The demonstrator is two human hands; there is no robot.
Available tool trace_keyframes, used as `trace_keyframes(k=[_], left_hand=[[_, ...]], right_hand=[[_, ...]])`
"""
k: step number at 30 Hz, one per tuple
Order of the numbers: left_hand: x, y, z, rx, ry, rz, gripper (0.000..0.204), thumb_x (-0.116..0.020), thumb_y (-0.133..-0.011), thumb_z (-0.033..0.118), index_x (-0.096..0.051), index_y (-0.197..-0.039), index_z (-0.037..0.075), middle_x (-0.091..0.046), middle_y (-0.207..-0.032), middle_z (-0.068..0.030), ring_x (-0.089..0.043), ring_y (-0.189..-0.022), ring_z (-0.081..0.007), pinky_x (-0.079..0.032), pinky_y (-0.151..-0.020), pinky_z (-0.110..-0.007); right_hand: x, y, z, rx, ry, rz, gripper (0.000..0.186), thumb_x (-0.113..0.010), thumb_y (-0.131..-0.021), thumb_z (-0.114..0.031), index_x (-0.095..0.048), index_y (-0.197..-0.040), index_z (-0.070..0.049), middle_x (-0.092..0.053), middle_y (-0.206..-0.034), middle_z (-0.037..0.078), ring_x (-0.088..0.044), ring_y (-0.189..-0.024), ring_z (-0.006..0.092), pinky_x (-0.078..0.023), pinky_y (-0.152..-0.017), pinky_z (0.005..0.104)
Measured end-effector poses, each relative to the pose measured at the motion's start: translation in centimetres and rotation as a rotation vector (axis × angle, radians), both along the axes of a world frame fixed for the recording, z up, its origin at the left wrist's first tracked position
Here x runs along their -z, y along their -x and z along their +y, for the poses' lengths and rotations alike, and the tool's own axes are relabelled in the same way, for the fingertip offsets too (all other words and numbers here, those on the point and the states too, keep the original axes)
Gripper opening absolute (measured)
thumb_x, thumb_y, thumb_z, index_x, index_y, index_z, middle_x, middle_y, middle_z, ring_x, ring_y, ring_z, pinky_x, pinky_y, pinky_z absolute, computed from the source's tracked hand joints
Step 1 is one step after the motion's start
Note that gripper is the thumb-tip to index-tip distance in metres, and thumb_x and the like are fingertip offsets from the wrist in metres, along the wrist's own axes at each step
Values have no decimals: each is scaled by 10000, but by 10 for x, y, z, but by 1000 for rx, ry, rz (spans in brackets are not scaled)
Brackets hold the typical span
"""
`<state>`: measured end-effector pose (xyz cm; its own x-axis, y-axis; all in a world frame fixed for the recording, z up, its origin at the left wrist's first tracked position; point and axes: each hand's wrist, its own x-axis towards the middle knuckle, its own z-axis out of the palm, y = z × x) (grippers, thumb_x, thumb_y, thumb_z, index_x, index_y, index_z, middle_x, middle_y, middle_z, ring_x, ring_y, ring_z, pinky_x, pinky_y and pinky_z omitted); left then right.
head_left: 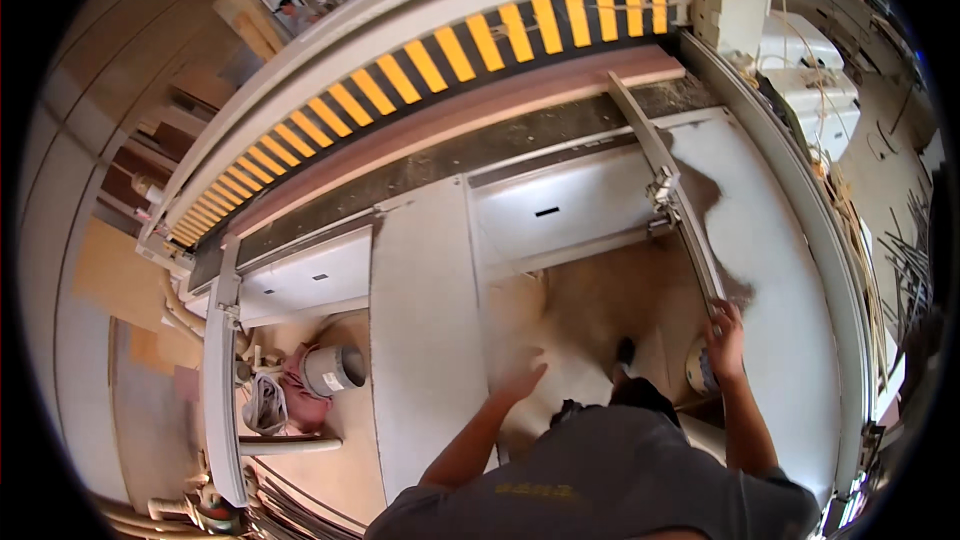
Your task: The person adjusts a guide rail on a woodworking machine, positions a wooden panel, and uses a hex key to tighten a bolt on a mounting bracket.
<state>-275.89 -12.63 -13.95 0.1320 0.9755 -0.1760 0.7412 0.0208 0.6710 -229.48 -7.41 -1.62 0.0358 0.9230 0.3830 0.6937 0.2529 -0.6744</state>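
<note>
My right hand (727, 345) is closed on the near end of a long metal guide rail (692, 235). The rail runs away from me to the back of a large panel-cutting machine and carries a small metal clamp-like stop (660, 190) about halfway along. My left hand (522, 376) hangs over the gap between the white tables, slightly blurred, with its fingers stretched out and nothing in them. At the far end of the rail, a long reddish-brown board (450, 140) lies under the yellow-and-black striped guard (440, 60).
White tables (425, 320) stand left and right of me. A second rail (222, 380) runs along the left side, near a grey bucket (335, 370) and a plastic bag (265, 405) on the floor. Metal rods (905, 260) lie at far right. Another person (290, 8) is in the background.
</note>
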Motion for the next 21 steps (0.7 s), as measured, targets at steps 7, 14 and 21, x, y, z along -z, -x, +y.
trace_keyframes(k=[7,14,21], left_hand=[[-29,0,38,-164,-95,66,361,-759,-898,198,-682,-1207,30,-679,-1257,-184,-617,-1189,-370,-486,-1029,-450],[-64,-17,117,-329,-131,27,429,-752,-889,222,-645,-1253,23,-651,-1268,-219,-585,-1209,-400,-477,-1026,-469],[-96,29,246,-240,-176,63,603,-773,-876,137,-526,-1413,23,-554,-1426,-198,-516,-1326,-370,-427,-1113,-449]], right_hand=[[-21,33,178,-64,-150,38,321,-671,-840,1,-652,-1159,-29,-599,-1311,171,-595,-1147,398,-499,-973,450],[-33,40,315,-92,-87,-118,548,-700,-822,-34,-572,-1354,-70,-482,-1481,206,-485,-1344,414,-414,-1111,476],[7,60,382,32,89,-294,819,-736,-844,-188,-340,-1546,-42,-320,-1615,221,-399,-1423,424,-386,-1137,494]])
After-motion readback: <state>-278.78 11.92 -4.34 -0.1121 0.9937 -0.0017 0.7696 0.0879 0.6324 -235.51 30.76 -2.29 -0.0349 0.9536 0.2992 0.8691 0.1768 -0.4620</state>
